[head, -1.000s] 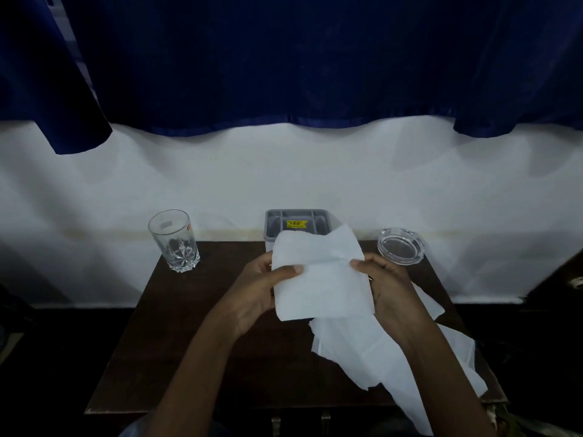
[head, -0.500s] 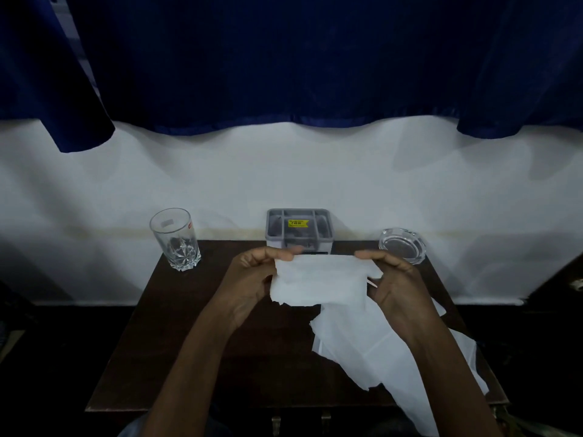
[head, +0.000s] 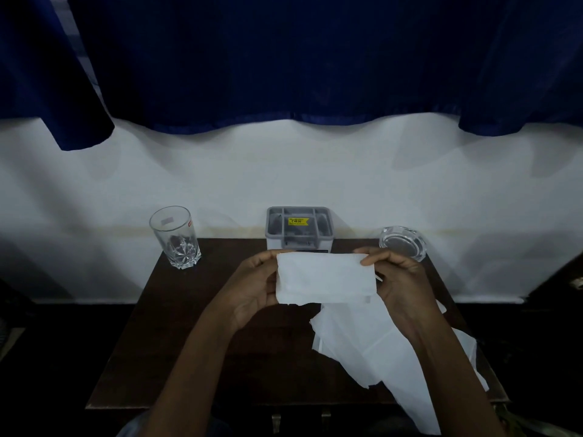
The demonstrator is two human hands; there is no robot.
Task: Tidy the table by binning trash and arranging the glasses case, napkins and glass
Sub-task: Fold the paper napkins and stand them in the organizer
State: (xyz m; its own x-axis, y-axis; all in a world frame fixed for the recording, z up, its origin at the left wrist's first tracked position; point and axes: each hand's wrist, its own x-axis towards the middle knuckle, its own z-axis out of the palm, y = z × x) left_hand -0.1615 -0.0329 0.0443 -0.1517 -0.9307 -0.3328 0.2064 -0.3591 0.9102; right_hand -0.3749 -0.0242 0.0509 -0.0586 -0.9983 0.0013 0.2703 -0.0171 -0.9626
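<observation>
While both hands are pinching the folded napkin [head: 325, 278] just in front of the grey box [head: 298, 227], left hand [head: 252, 290] and right hand [head: 400, 283] are gripping opposite edges; it is looking light, limp, tearable, so corners are probably suiting best.

The folded napkin [head: 325, 278] covers most of our left hand's [head: 252, 287] fingers and the lower front of the grey organiser [head: 298, 227] at the table's [head: 176, 326] far edge. Our right hand [head: 400, 288] and forearm hide part of the loose napkins [head: 372, 345] near the right edge, and these run off the picture's bottom. The yellow label [head: 298, 221] on the organiser is too small to read, and its compartments are too dark to make out.
</observation>
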